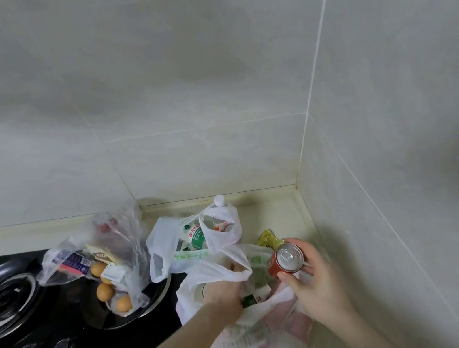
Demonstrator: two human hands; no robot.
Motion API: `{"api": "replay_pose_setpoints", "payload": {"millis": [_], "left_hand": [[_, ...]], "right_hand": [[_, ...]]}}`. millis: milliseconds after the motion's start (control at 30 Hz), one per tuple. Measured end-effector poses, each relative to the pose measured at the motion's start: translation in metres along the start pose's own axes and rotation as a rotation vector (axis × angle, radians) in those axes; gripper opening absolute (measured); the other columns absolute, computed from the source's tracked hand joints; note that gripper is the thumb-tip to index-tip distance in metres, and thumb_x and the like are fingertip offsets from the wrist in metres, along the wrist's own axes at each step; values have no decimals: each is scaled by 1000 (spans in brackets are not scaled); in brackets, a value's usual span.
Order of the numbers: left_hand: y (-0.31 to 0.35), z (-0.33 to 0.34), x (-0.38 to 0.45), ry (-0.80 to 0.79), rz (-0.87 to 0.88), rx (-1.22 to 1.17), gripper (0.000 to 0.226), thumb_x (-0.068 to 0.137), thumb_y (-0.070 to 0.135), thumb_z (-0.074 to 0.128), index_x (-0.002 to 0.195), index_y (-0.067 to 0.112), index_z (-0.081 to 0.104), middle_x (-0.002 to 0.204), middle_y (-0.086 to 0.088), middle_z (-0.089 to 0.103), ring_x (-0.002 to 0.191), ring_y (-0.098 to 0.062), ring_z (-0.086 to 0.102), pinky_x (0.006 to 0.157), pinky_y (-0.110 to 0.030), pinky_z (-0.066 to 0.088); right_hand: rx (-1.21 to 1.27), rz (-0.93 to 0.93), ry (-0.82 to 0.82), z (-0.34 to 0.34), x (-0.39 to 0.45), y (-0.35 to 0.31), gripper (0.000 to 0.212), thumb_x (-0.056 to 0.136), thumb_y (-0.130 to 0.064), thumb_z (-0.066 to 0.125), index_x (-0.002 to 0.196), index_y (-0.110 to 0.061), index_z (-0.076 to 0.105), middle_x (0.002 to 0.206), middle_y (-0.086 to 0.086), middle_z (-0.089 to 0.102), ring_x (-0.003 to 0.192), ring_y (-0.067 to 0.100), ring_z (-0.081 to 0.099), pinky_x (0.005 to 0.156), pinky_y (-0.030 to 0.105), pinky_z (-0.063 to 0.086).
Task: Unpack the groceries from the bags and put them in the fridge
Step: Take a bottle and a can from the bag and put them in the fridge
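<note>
While the fridge is nowhere in view, the unpacking sits on a pale cream surface (288,203) in a tiled corner. Far left, a black glass gas hob (15,300) carries a clear plastic bag (120,253) spilling brown eggs (104,291) and small cartons. Just right of it, a white plastic bag (167,245) holds a green-labelled water bottle with a white cap (197,234). Nearer, the left hand (227,292) is plunged into a second white bag with faint pink print (249,334); its fingers are hidden by the plastic, so I cannot tell whether that grip has closed on anything. On the right, the right hand (315,278) is clamped around a red drink can with a silver top (286,260), held above the bag's mouth. To do this well, I would keep the can upright, pin the bag's rim down, and lift the remaining items straight out so nothing snags the handles or rolls toward the eggs.
</note>
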State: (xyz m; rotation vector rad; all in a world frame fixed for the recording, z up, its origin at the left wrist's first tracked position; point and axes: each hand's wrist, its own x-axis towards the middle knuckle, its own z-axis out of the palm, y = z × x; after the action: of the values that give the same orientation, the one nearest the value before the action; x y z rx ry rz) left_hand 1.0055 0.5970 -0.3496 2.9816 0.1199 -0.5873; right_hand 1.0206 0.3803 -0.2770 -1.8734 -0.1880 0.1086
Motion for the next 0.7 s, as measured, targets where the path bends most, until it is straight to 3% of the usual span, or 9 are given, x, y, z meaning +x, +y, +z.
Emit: {"api": "replay_pose_setpoints", "payload": {"millis": [100,133,267,333,400,467,533,600,700], "left_hand": [[-13,-11,-25,150,19,-73,64,91,19,62,148,18,33,143,-2,49,131,-25,48,110,-32,39],[-19,-15,-35,184,43,-107,68,88,14,63,147,18,30,141,-1,47,131,-23,47,108,-30,38],[-39,-25,-76,270,52,-350,52,84,10,56,124,29,29,120,12,47,107,-17,54,74,-36,48],[-45,-30,-92,361,77,-451,57,85,16,61,128,35,29,122,17,45,106,-12,55,75,-38,52],[-50,-38,-107,447,117,-530,69,88,25,69,143,39,30,131,18,42,114,-5,53,86,-28,52],[-51,-53,-125,535,112,-641,68,88,32,75,144,43,38,131,22,42,118,3,51,91,-12,45],[-55,-68,-142,656,47,-769,65,83,36,83,136,42,47,127,28,46,120,7,51,94,-7,41],[-60,-79,-156,725,-59,-959,60,78,32,88,127,35,53,117,28,57,114,2,59,92,-15,48],[-69,-86,-169,702,-251,-1310,49,76,33,90,113,25,60,106,16,71,97,-8,72,80,-22,56]], "right_hand": [[13,-11,8,0,-2,-5,64,79,2,83,124,-39,62,118,-25,71,109,-1,68,99,25,54],[17,-16,13,1,-2,-7,65,79,3,83,124,-39,63,116,-24,72,106,-1,69,96,21,54],[15,-48,9,4,-1,-16,66,77,-3,86,123,-44,63,113,-24,73,100,-2,70,90,24,55],[1,-55,9,8,-1,-19,67,76,-8,88,122,-49,62,112,-25,72,97,-1,71,90,30,56],[-14,-59,12,11,-1,-21,66,75,-15,90,123,-51,61,113,-24,72,97,1,71,91,38,59],[-15,-60,17,12,-3,-24,66,74,-18,90,124,-50,61,113,-23,72,98,0,71,92,41,59],[8,-65,18,13,-7,-30,64,76,-13,89,122,-49,63,112,-25,72,98,-3,69,90,37,58],[54,-67,18,12,-12,-37,64,78,-5,87,120,-46,63,112,-27,71,99,-4,69,88,31,56],[86,-78,34,9,-20,-45,63,79,-2,86,121,-43,63,114,-28,70,102,-3,69,85,18,53]]}}
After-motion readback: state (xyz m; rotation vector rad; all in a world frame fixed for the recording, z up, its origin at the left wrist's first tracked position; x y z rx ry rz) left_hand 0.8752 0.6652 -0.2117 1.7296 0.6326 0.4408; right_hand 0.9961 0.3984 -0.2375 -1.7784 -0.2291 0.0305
